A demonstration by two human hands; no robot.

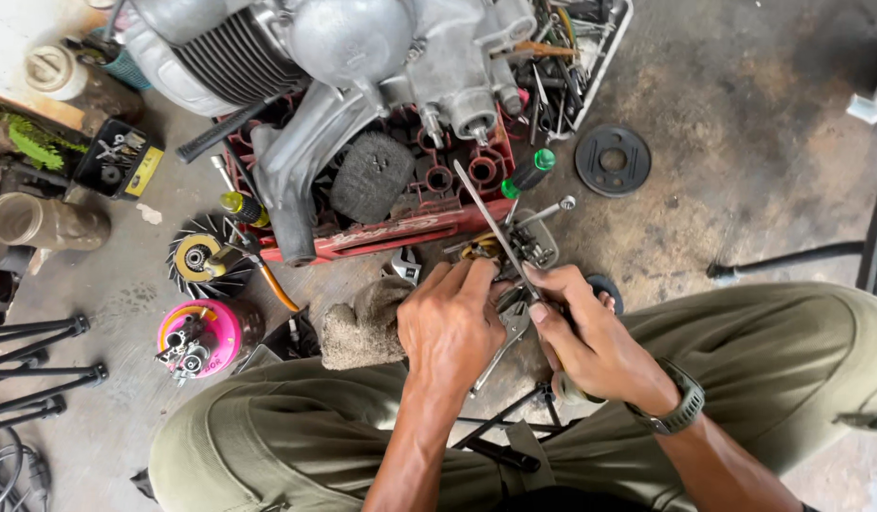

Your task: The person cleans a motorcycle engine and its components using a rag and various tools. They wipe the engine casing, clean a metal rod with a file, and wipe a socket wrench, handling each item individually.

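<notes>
My left hand (450,322) and my right hand (588,337) meet over a small metal part (524,246) on the concrete floor, between my knees. The right hand grips a long flat metal tool (490,218) whose tip points up toward the engine (362,57). My left hand's fingers pinch the small part near the tool's shaft. A wrench (505,346) lies under the hands. The engine rests on a red crate (400,228) just beyond them.
A dirty rag (358,327) lies left of my hands. A finned flywheel (206,256), a pink tub of parts (199,337), a black disc (612,159), a green-handled screwdriver (530,173) and a white tray of tools (576,57) surround the crate. Black tripod legs (40,365) stand at the left.
</notes>
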